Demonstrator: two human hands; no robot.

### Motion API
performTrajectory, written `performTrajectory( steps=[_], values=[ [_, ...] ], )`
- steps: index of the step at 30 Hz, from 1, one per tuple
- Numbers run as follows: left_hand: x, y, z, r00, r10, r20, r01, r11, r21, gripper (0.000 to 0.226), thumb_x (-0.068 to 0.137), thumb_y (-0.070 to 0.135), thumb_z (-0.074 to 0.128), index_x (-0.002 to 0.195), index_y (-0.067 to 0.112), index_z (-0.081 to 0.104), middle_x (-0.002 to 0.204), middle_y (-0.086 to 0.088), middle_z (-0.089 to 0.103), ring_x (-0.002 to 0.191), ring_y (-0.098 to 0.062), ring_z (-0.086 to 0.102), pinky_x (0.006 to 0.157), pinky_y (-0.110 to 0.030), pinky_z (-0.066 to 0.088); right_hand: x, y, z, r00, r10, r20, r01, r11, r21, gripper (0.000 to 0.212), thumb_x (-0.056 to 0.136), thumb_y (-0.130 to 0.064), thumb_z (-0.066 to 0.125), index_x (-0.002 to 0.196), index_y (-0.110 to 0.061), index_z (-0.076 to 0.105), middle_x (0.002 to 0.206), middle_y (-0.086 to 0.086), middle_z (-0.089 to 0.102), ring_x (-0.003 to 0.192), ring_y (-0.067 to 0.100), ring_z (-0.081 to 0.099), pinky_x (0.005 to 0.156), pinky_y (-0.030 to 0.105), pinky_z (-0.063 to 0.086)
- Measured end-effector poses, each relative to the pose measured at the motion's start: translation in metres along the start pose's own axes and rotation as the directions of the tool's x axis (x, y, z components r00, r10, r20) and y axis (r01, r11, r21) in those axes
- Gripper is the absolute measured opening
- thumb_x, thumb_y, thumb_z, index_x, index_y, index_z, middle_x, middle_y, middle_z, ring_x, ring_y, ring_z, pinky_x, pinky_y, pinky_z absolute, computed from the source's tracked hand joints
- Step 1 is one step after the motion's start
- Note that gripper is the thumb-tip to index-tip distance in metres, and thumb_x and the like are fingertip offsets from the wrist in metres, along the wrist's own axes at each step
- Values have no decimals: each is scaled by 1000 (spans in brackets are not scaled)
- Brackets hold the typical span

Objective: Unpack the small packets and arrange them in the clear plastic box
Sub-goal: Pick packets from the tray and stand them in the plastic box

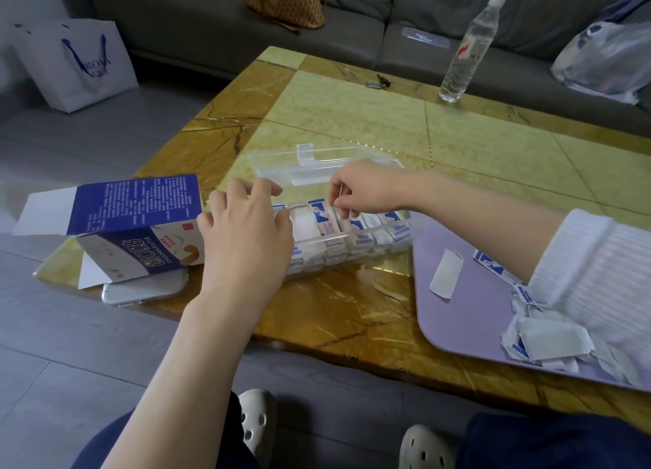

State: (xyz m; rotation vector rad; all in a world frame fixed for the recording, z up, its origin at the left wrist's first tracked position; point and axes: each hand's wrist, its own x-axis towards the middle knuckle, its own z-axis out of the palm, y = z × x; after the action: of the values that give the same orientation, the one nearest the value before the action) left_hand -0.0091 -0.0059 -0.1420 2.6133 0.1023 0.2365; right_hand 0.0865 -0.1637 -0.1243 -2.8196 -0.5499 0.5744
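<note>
Right hand (366, 190) fingers clamped on a small packet (334, 215), slotting it upright into the row inside the clear plastic box (370, 237) on the worktop (334, 303), while left hand (246, 229), fingers spread, presses the row's end, likely keeping it tight.

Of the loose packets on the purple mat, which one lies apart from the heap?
The plain white packet, alone near the left edge of the mat, closest to the clear plastic box; the other packets are heaped by the right sleeve.
</note>
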Motion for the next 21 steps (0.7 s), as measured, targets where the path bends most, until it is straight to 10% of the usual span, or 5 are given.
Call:
performTrajectory(
  steps=[21],
  values=[
    [-2, -2, 6, 999, 27, 39, -27, 1000, -6, 34, 98, 29, 42, 131, 24, 42, 136, -3, 40, 124, -24, 34, 102, -40, 28, -3, 10, 5, 985, 152, -78, -152, 988, 2, 37, 93, 4, 40, 127, -5, 52, 128, 10, 58, 115, 22, 55, 83, 22, 39]
  ],
)
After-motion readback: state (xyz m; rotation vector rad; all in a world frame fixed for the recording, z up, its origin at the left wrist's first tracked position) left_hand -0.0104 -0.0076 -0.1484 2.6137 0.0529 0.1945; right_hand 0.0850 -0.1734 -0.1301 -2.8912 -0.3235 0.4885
